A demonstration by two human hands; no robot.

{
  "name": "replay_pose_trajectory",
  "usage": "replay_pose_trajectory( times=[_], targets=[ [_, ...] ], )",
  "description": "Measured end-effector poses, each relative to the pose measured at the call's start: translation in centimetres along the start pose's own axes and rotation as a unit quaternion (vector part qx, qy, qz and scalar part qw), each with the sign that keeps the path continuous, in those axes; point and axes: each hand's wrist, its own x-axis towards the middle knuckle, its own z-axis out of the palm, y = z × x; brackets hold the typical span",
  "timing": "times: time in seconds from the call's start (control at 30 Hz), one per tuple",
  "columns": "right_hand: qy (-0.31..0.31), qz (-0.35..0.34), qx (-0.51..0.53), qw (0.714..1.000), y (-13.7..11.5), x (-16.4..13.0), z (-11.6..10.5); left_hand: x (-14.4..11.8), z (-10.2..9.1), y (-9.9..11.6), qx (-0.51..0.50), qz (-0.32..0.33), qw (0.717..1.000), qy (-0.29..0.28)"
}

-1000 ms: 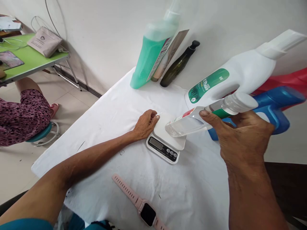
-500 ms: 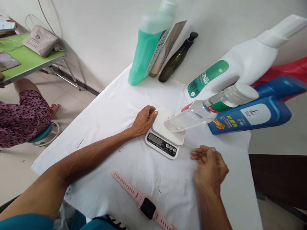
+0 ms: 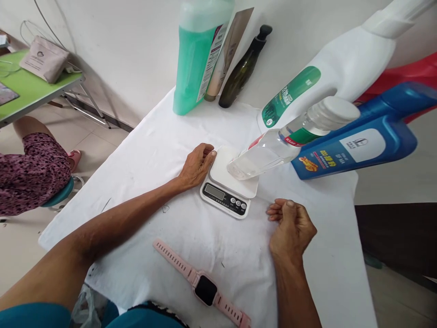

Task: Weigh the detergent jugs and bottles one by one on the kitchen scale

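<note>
Two bare hands lie on the white-clothed tabletop (image 3: pixel 153 150): the left hand (image 3: pixel 196 165) rests, fingers loosely curled and gripping nothing, against the left edge of the small white digital scale (image 3: pixel 228 187). A clear plastic bottle with a white cap (image 3: pixel 269 152) stands on the scale's platform. The right hand (image 3: pixel 290 225), fingers half curled and empty, sits just near-right of the scale

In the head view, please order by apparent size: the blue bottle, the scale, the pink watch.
1. Blue bottle, largest.
2. Pink watch, though it lies nearer the camera, so unsure.
3. Scale.
</note>
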Motion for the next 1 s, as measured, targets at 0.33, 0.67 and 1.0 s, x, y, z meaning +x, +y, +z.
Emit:
replay_pose_trajectory(
  times=[0.33, 0.67, 1.0],
  targets=[
    [0.003, 0.000, -0.010, 1.000, 0.0, 0.0, 0.1, 0.0, -0.1, 0.1, 0.001, 0.002, 1.000, -0.006],
    [0.006, 0.008, -0.002, 1.000, 0.0, 0.0, 0.1, 0.0, 0.0, 0.0, 0.003, 0.000, 1.000, -0.006],
    [-0.120, -0.085, 0.001, 0.989, -6.5, 4.2, 3.8, 0.0, -0.1, 0.2, 0.011, -0.013, 1.000, 0.003]
  ],
)
